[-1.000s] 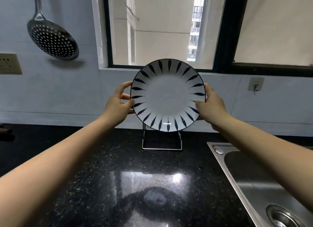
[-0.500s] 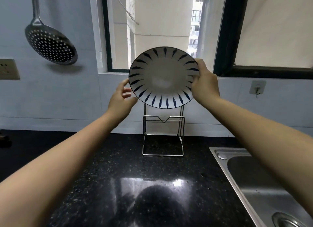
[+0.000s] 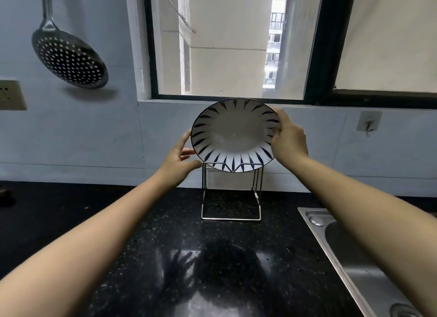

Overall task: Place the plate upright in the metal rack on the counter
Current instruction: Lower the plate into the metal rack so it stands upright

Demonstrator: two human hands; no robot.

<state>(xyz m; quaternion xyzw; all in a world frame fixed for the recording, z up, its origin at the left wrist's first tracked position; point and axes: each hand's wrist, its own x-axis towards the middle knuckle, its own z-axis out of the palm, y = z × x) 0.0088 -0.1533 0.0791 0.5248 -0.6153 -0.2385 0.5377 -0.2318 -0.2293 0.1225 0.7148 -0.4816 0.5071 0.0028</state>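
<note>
A white plate (image 3: 236,134) with dark blue petal marks round its rim is held above the black counter, face toward me and tilted back. Its lower edge meets the top bar of the metal wire rack (image 3: 230,218), which stands by the back wall. My right hand (image 3: 289,139) grips the plate's right rim. My left hand (image 3: 179,160) cups the lower left rim, thumb under the edge next to the rack's top corner. The rack's slots behind the plate are hidden.
A steel sink (image 3: 314,219) lies in the counter at the right. A perforated skimmer (image 3: 71,59) hangs on the wall at upper left, above a wall socket (image 3: 11,94). A small wall hook (image 3: 369,121) sits at the right under the window.
The plate was lifted and tipped back, then came down onto the rack's top bar. My right hand shifted to the upper right rim; my left hand closed in on the lower left rim.
</note>
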